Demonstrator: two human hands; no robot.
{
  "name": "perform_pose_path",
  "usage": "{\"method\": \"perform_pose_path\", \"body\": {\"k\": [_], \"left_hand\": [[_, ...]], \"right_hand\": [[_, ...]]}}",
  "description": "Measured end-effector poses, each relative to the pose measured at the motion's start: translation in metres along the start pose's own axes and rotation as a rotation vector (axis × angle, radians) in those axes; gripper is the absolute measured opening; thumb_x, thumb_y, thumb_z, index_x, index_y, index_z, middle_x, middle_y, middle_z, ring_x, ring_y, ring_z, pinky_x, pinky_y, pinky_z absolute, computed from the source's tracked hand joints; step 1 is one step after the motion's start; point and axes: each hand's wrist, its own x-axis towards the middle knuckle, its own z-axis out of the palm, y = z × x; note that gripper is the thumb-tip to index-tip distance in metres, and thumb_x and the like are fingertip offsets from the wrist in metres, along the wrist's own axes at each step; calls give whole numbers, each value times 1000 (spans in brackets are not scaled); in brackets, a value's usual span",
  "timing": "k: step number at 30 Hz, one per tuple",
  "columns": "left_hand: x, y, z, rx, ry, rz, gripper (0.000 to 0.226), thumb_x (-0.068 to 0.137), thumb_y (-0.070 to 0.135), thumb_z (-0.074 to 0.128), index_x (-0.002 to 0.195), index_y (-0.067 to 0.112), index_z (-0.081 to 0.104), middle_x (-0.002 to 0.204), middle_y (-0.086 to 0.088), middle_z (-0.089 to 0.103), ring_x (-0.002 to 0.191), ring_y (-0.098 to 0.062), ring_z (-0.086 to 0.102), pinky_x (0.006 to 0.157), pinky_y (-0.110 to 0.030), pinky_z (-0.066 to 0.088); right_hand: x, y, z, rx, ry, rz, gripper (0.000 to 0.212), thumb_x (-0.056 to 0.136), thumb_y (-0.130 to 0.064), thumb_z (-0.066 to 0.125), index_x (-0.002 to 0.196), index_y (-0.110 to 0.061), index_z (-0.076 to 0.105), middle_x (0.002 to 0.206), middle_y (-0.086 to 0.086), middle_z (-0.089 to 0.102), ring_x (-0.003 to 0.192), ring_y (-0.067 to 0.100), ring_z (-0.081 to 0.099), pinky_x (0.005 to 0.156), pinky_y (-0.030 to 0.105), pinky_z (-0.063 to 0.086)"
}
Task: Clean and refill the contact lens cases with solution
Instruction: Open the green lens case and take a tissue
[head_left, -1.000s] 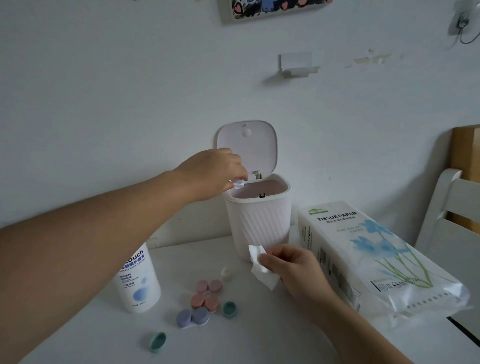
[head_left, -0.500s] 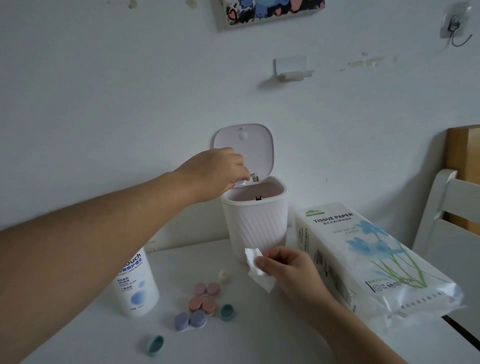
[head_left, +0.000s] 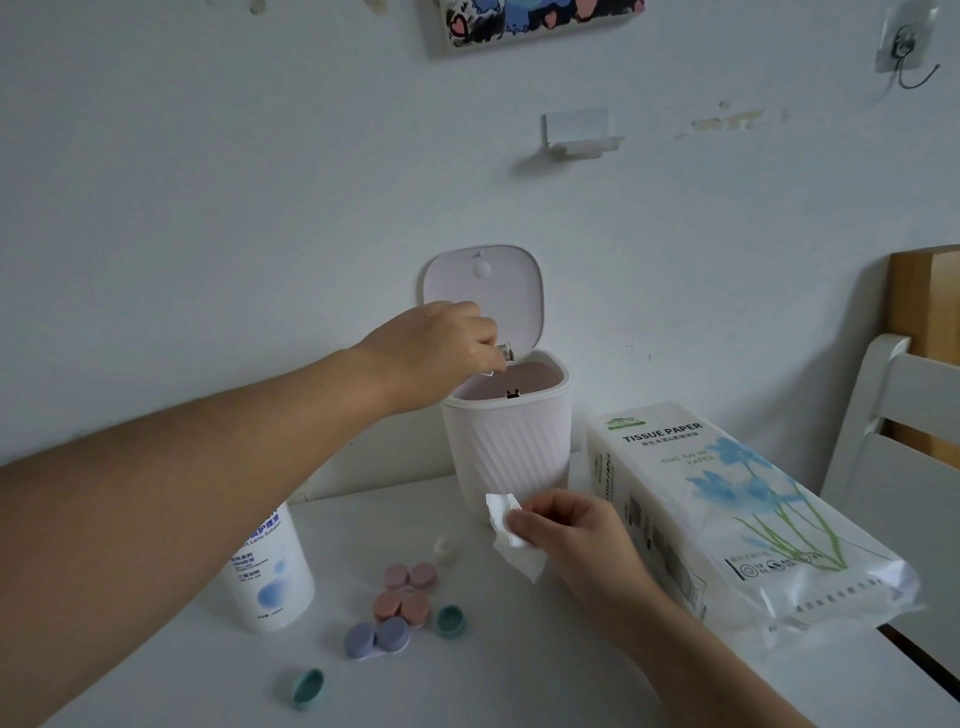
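Two hands are busy at once. The left hand (head_left: 434, 353) reaches out over the open mouth of the small bin (head_left: 511, 447), its fingers curled down round something pale that barely shows below them; whether that is one of the lens cases cannot be told. The right hand (head_left: 566, 535), nearer the body, pinches a crumpled tissue (head_left: 511, 535) between thumb and fingertips just in front of the bin.

My judgement is that old solution is being tipped out. To do it well, keep the left hand squarely above the opening, turn the held piece fully downward, and wait for the drips before wiping with the tissue.

Below and between both hands lie the lens cases (head_left: 400, 605): two pink pairs and a purple pair (head_left: 376, 639), capped sides up, each with its long axis running roughly left to right. Two teal caps (head_left: 451, 621) lie loose nearby. Under the left forearm stands the solution bottle (head_left: 270, 577), upright. Right of the right hand lies the tissue pack (head_left: 727, 514).
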Motion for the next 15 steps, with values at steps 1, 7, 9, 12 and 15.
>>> {"method": "perform_pose_path", "body": {"k": [1, 7, 9, 12, 15], "left_hand": [[0, 1, 0, -4, -2, 2, 32, 87, -8, 61, 104, 16, 76, 89, -7, 67, 81, -31, 57, 67, -40, 50], [2, 0, -3, -20, -17, -28, 26, 97, 7, 56, 113, 20, 72, 97, -4, 66, 91, -29, 57, 76, -40, 48], [2, 4, -2, -24, -89, -33, 24, 102, 19, 51, 118, 23, 68, 103, -2, 65, 98, -26, 55, 83, -39, 47], [3, 6, 0, 6, -107, -68, 24, 105, 29, 46, 114, 26, 67, 101, 2, 63, 96, -22, 54, 83, -34, 45], [4, 5, 1, 30, -154, -107, 27, 105, 34, 42, 108, 27, 67, 98, 4, 62, 94, -20, 52, 74, -27, 37]], "right_hand": [[0, 0, 0, -3, 3, -1, 20, 82, -11, 77, 68, -1, 68, 58, -3, 57, 52, 5, 46, 48, 11, 37], [0, 0, 0, -3, -3, 2, 19, 82, -13, 77, 71, 0, 69, 60, -1, 58, 56, 7, 48, 50, 11, 37], [-1, -1, 0, -5, -7, 8, 18, 82, -14, 77, 71, -1, 70, 60, -1, 59, 56, 6, 49, 50, 11, 38], [0, 0, 0, -15, -5, 6, 18, 82, -14, 77, 71, -2, 70, 60, -3, 59, 55, 5, 49, 50, 10, 38], [0, 1, -1, -21, 2, 1, 17, 82, -13, 77, 71, -2, 70, 59, -4, 59, 54, 4, 48, 50, 9, 38]]}}
